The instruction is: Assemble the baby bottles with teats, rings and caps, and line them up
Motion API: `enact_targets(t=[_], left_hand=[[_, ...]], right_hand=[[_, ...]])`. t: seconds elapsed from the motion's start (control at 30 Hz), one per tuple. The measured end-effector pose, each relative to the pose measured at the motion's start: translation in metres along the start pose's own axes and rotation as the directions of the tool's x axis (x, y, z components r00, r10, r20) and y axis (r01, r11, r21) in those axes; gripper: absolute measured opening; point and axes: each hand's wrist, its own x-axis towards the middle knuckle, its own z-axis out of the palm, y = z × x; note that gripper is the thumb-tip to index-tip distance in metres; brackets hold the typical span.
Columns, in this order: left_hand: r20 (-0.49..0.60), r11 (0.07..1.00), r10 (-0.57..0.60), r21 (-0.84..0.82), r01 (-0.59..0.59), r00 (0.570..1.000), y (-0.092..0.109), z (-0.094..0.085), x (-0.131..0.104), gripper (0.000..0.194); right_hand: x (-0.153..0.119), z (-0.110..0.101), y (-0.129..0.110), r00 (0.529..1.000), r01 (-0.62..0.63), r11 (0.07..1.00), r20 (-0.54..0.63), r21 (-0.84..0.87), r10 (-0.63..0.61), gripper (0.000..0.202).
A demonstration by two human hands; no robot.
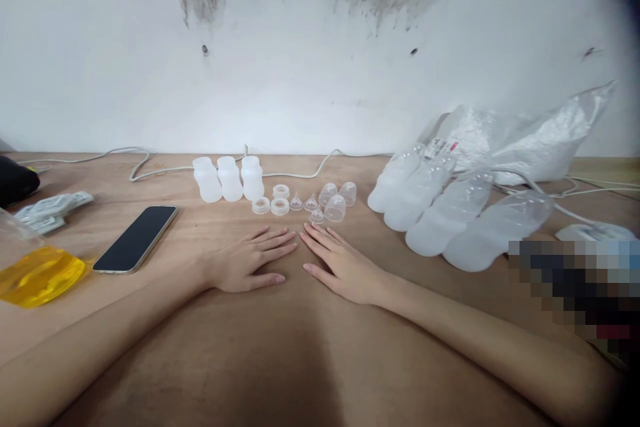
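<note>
Palm down on the wooden table [240, 353], my left hand [250, 259] lies flat, fingers spread, holding nothing. My right hand [340, 265] rests the same way beside it, fingertips close to a clear bottle nipple [317, 216]. Behind the hands stand three frosted baby bottles [230, 179] without tops. To their right are three white collar rings [280, 206], two more clear nipples [296, 202] and three clear dome caps [335, 208]. Several assembled, capped baby bottles [440, 217] lie in a slanted row to the right.
A phone [136, 239] lies left of my left hand, near a bag of yellow liquid [43, 273]. Plastic packets [53, 208] and a dark object [17, 180] sit farther left. White cables [320, 173] run along the wall. A silvery bag [530, 137] stands behind the capped bottles.
</note>
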Motion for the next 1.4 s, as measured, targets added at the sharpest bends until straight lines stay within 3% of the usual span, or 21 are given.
enact_targets(t=[0.3, 1.4], left_hand=[[-0.037, 1.0, 0.012, -0.024, -0.013, 0.999, 0.0004, 0.0, 0.0002, 0.06], [0.014, 1.0, -0.013, 0.001, 0.013, 1.0, 0.0, 0.0008, 0.0006, 0.06]], right_hand=[[-0.0002, -0.0011, -0.0015, 1.0, -0.001, 1.0, 0.003, 0.002, 0.001, 0.062], [0.0006, 0.0014, -0.0003, 1.0, 0.003, 1.0, -0.005, 0.001, -0.003, 0.061]])
